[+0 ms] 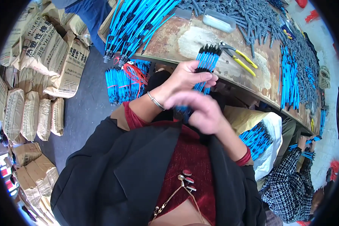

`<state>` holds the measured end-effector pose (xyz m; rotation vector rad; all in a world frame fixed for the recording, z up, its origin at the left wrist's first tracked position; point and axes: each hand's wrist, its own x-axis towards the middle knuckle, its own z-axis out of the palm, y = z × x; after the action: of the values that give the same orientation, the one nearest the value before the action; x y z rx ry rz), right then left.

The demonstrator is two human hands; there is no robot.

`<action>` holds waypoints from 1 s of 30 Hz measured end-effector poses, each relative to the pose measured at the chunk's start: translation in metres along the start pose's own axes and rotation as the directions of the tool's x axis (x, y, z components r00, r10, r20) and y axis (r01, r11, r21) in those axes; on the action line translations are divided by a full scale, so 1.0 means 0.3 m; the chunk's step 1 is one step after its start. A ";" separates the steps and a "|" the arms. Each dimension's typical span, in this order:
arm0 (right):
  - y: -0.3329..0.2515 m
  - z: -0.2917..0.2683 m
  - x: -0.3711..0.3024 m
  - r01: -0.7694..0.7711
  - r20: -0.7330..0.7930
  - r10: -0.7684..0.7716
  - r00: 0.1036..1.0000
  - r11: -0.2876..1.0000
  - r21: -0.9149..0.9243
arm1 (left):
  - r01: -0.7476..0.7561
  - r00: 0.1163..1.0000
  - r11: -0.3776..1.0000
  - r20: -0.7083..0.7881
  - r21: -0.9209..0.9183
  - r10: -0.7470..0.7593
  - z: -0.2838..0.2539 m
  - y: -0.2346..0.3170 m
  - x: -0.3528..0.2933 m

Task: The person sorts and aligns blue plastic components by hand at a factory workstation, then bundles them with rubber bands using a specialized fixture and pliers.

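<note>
My left hand (188, 77) grips a bundle of blue rods with black tips (206, 62), held upright against the edge of the worn wooden table (184, 39). A thin bangle sits on that wrist. My right hand (199, 111) is blurred, just below the left one at the lower end of the bundle, fingers curled near it; whether it holds the rods is unclear.
Yellow-handled pliers (239, 56) lie on the table right of the bundle. More blue rods (133, 22) and grey parts (252, 17) cover the table. Tied blue bundles (120, 84) lie on the floor, paper sacks (45, 56) at left. Another person (290, 180) sits at lower right.
</note>
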<state>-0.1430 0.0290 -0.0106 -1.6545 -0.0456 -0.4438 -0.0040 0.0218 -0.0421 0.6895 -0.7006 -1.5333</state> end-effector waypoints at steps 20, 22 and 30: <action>-0.070 -0.197 0.191 -0.246 -0.217 0.119 0.969 0.360 -0.900 | -0.239 0.969 0.825 0.180 0.512 0.169 -0.058 -0.036 -0.055; -0.051 -0.220 0.201 -0.197 -0.185 0.073 0.980 0.487 -0.851 | -0.053 0.987 0.927 0.162 0.372 -0.009 -0.071 -0.029 -0.054; 0.041 -0.754 0.327 -0.521 -0.591 -0.154 0.792 0.334 -0.785 | 0.068 0.994 0.993 -0.094 0.097 -0.059 -0.059 0.039 0.016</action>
<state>-0.1075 -0.2131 0.0232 -2.5427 1.1111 -0.8760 0.0168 0.0157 -0.0446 0.8595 -0.6958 -1.5223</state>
